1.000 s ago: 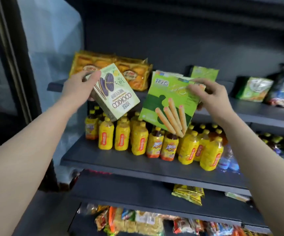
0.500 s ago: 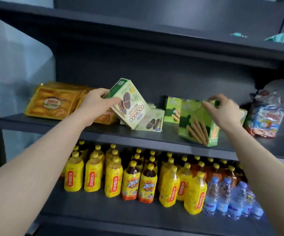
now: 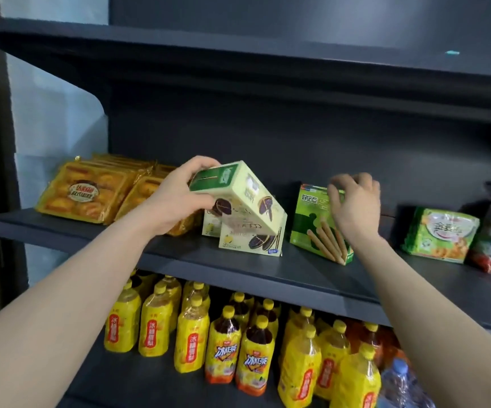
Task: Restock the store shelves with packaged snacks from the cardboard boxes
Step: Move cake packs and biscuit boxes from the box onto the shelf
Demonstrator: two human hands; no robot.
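Snack boxes are now down at the middle shelf point(image 3: 312, 278) rather than held up in front of it. Half a second ago the pale cookie box point(image 3: 238, 187) was lifted clear in the left hand point(image 3: 176, 201); now it is tilted over and leans on the cookie boxes point(image 3: 253, 237) already standing there, the left hand's fingers and thumb curled round its upper end. The green biscuit-stick box point(image 3: 318, 225), carried above the shelf before, now stands on the shelf, slightly tilted, with the right hand point(image 3: 356, 204) at its top edge, fingers bent; whether they pinch it I cannot tell. Beside these the shelf holds orange cake packs point(image 3: 85, 195) at left and a green snack bag point(image 3: 441, 234) at right. On the shelf below stand yellow drink bottles point(image 3: 223, 343).
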